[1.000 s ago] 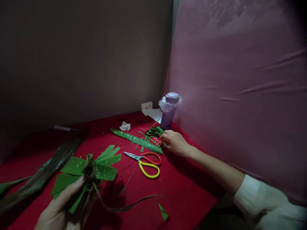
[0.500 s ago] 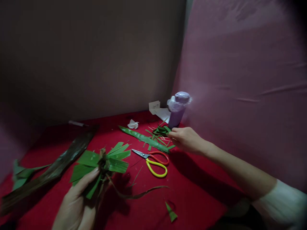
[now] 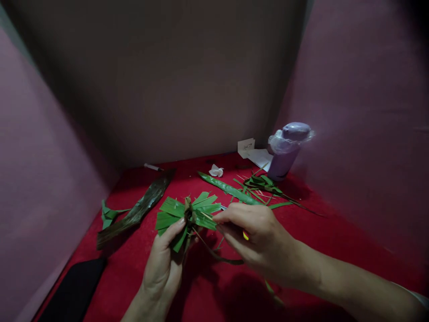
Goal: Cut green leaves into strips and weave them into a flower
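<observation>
My left hand (image 3: 164, 259) is closed around the base of a flower-like bundle of cut green leaf strips (image 3: 172, 206) with a brown, dried-looking centre. A long thin brown strip (image 3: 214, 256) trails from that bundle to the right. Between the thumb and fingers of my right hand (image 3: 254, 237) is a thin pale toothpick (image 3: 208, 216), its tip pointing into the leaf bundle. Whether the tip has pierced a strip I cannot tell. Below the right hand lie scissors, mostly hidden, with a bit of yellow handle (image 3: 246, 235) showing.
On the red cloth (image 3: 134, 286) are a long green leaf (image 3: 228, 188), leaf scraps (image 3: 259, 182) with several toothpicks, and a wide dark leaf (image 3: 144, 205). A purple tumbler (image 3: 283, 163), crumpled tissue (image 3: 216, 170), folded white card (image 3: 246, 146), pen (image 3: 152, 167) and black object (image 3: 73, 286) lie around.
My right hand has come from the scrap pile to the leaf bundle, now with a toothpick in its fingers. The view has turned left, bringing the black object into sight.
</observation>
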A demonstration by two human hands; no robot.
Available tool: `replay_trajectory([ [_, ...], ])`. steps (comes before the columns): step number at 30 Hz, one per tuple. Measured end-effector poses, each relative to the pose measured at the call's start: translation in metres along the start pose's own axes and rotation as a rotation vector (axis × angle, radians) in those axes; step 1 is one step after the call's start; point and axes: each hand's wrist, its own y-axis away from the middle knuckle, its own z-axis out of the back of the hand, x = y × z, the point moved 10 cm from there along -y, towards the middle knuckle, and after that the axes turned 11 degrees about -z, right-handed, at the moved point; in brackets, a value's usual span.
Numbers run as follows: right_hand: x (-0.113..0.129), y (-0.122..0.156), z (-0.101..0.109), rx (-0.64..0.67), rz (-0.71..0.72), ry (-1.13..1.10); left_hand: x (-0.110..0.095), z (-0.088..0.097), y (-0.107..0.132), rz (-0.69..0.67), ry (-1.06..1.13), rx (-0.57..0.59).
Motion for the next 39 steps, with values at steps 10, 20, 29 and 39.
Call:
replay_trajectory([
  [10,0.008,-0.002,-0.025,-0.009,-0.021,0.070,-0.007,-0.002,0.002,-0.072,0.046,0.010],
  [20,0.007,-0.003,-0.030,-0.032,-0.009,0.159,-0.008,-0.005,0.004,-0.094,0.062,0.044],
  [29,0.006,0.000,-0.032,-0.093,0.003,0.255,-0.013,-0.019,0.008,-0.163,0.018,0.219],
  [39,0.004,0.005,-0.025,-0.203,-0.008,0.172,-0.027,-0.018,0.017,-0.280,0.043,0.200],
])
